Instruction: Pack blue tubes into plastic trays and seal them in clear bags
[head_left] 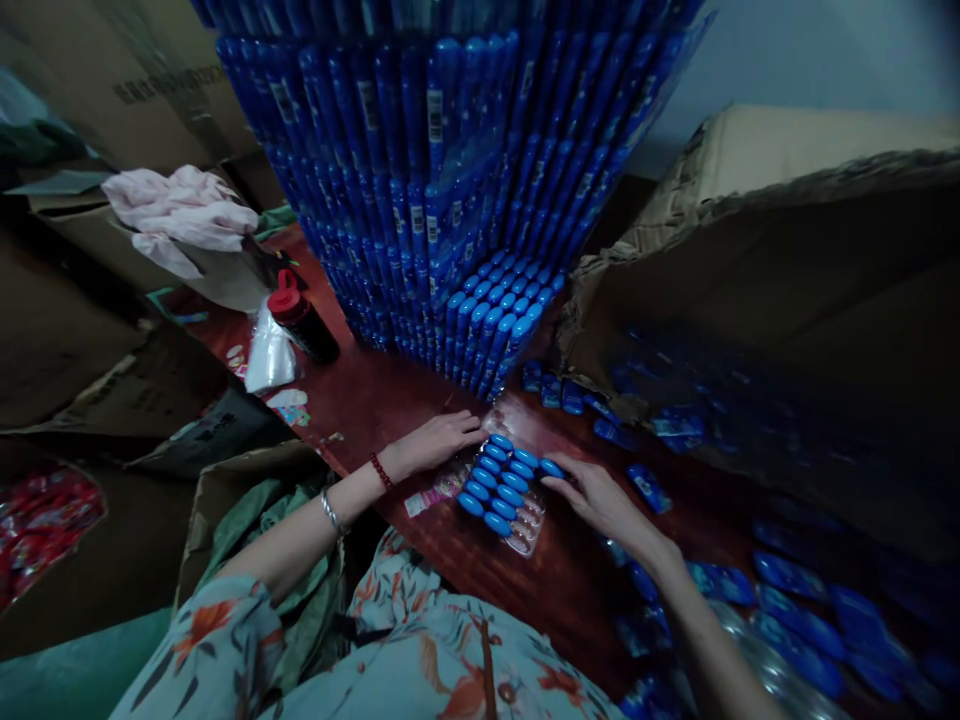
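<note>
Before me on the table stands a clear plastic blister tray [531,530], part filled with two rows of upright blue oval-topped packs [487,480]. Its right-hand row of moulded hollows shows bare plastic. Between the thumb and fingers of my right hand [592,490] is one more blue oval pack [551,468], at the tray's right side. My left hand [444,438] lies with fingers stretched out, its fingertips touching the tray's far left corner. A small pink-and-white packet [427,499] lies under my left wrist, near the tray.
Tall stacks of blue packs [390,200] rise behind the tray on the red-brown table [360,390]. A torn cardboard box [750,250] lies at right, with loose blue packs [649,488] spilling from it. At left stand a red-capped bottle [304,315], plastic bags [270,350] and open cartons.
</note>
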